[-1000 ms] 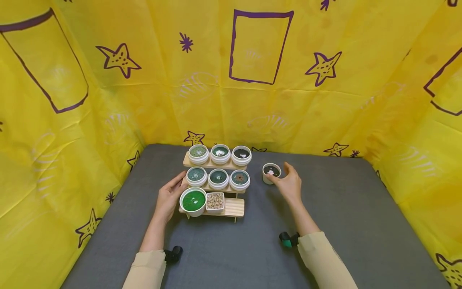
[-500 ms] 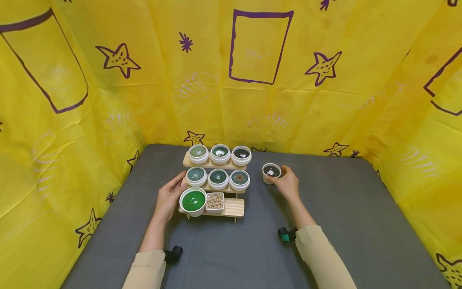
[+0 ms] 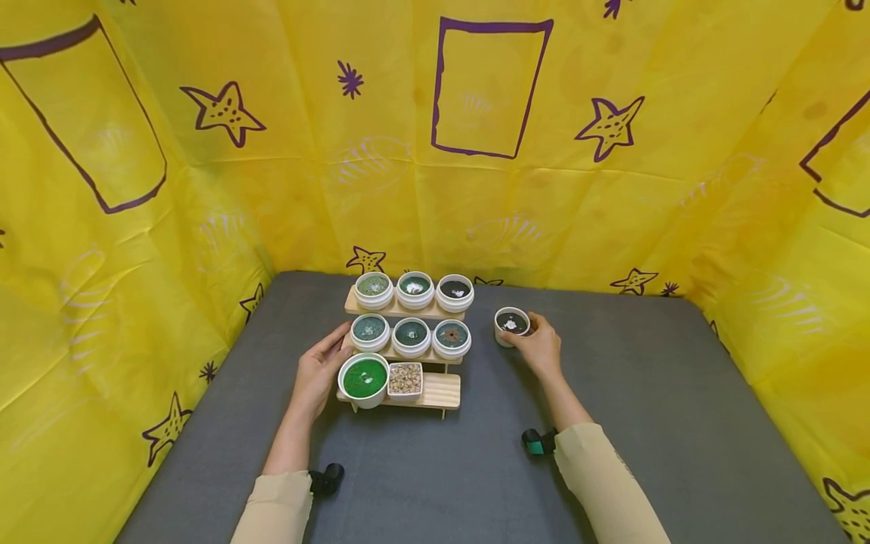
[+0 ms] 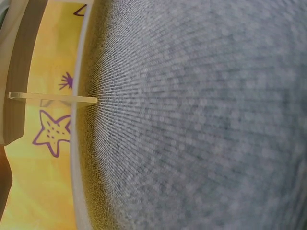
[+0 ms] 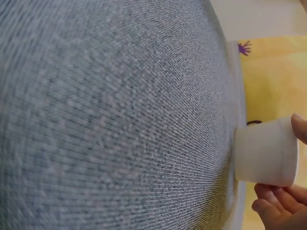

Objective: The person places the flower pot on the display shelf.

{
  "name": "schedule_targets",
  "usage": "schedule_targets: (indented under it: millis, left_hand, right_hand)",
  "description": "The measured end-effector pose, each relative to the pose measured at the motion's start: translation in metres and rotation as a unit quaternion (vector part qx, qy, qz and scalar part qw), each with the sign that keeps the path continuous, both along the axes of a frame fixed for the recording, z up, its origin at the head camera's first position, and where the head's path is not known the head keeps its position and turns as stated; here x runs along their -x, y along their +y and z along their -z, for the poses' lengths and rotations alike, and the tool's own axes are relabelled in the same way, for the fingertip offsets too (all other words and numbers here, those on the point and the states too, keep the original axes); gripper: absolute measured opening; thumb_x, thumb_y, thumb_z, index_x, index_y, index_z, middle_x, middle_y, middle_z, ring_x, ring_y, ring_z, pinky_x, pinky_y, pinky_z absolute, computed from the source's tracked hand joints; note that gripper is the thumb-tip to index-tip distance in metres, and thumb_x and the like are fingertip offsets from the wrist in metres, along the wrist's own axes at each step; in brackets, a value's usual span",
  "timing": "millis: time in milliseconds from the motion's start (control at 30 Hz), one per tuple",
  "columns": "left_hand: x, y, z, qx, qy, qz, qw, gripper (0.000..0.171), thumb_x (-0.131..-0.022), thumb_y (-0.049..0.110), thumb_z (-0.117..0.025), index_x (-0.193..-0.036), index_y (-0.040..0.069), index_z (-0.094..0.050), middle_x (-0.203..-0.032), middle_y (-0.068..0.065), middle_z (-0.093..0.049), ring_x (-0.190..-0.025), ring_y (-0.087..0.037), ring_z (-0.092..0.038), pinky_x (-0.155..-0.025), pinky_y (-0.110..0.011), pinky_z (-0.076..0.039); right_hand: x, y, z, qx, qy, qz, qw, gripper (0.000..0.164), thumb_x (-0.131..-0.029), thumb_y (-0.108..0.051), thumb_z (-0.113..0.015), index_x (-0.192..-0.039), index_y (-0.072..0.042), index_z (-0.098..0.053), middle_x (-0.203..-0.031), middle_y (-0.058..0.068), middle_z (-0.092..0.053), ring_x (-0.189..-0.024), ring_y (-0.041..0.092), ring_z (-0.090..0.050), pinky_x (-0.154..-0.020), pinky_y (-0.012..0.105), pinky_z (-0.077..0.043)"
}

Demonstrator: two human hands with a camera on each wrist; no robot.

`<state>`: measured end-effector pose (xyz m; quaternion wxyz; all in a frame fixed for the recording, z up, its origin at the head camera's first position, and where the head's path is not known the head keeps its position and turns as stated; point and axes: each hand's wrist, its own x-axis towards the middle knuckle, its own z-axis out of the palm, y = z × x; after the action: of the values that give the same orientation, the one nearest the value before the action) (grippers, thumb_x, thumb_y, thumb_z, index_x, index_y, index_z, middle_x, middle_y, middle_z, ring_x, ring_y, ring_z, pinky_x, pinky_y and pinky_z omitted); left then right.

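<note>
In the head view, my right hand (image 3: 538, 346) holds a small white cup (image 3: 501, 337) with a dark filling and pale flecks, thumb on one side and fingers on the other. The right wrist view shows that cup (image 5: 265, 154) standing on the grey table, fingertips (image 5: 268, 203) against its side. My left hand (image 3: 318, 376) grips the left end of a three-tier wooden stand (image 3: 442, 391) at its middle tier; its fingertips are partly hidden behind the board. On the lowest tier sit a larger white bowl with bright green filling (image 3: 365, 378) and a square dish of beige bits (image 3: 405, 379).
Small round white bowls with green, teal or dark fillings line the middle tier (image 3: 411, 333) and the top tier (image 3: 415, 285). The grey tabletop (image 3: 646, 393) extends around the stand. Yellow patterned cloth (image 3: 381, 189) encloses the table at the back and sides.
My right hand has closed in on the dark-filled cup, its raised fingers coming down onto the cup's right side. The cup, stand and left hand have stayed in place.
</note>
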<state>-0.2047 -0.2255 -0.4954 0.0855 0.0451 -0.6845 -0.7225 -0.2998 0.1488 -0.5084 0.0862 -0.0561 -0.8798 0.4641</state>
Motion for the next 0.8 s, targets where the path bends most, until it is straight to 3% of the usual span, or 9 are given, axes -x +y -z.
schedule_targets:
  millis: [233,533,733,800]
  left_hand:
    - [-0.0001,-0.0002,-0.0004,-0.003,0.006,0.001,1.0,0.053,-0.095,0.002,-0.062,-0.143,-0.008,-0.045,-0.153,-0.024,-0.042,-0.118,0.016,-0.053,-0.105,-0.005,-0.042]
    - [-0.0003,-0.0008,0.0013,-0.003,0.012,0.001,0.9999,0.053,-0.094,0.003,-0.063,-0.143,-0.009,-0.045,-0.145,-0.004,-0.055,-0.117,0.017,-0.053,-0.105,-0.004,-0.042]
    - [0.0003,-0.0013,0.0019,-0.003,0.011,-0.001,0.9999,0.052,-0.094,0.002,-0.063,-0.143,-0.007,-0.046,-0.146,-0.006,-0.054,-0.116,0.018,-0.053,-0.106,-0.005,-0.041]
    - [0.0002,-0.0009,0.0015,-0.003,0.011,-0.003,0.9999,0.052,-0.094,0.002,-0.063,-0.142,-0.007,-0.047,-0.142,0.001,-0.057,-0.116,0.019,-0.053,-0.106,-0.005,-0.041]
  right_hand:
    - [0.0,-0.0007,0.0021,0.006,0.012,0.007,1.0,0.076,-0.072,-0.03,-0.087,-0.132,0.005,-0.057,-0.123,0.028,-0.067,-0.113,0.04,-0.064,-0.099,0.05,-0.051]
    - [-0.003,0.0017,0.0012,0.006,0.019,0.013,1.0,0.075,-0.072,-0.03,-0.088,-0.132,0.004,-0.058,-0.12,0.026,-0.069,-0.11,0.038,-0.066,-0.097,0.048,-0.053]
    - [-0.0068,0.002,-0.0035,0.017,0.026,0.016,0.999,0.073,-0.073,-0.03,-0.088,-0.132,0.003,-0.058,-0.12,0.025,-0.07,-0.107,0.035,-0.069,-0.094,0.046,-0.056]
    - [-0.0087,0.0014,-0.0068,0.021,0.032,0.015,0.999,0.073,-0.072,-0.029,-0.088,-0.131,0.002,-0.059,-0.12,0.024,-0.07,-0.106,0.034,-0.07,-0.093,0.045,-0.057]
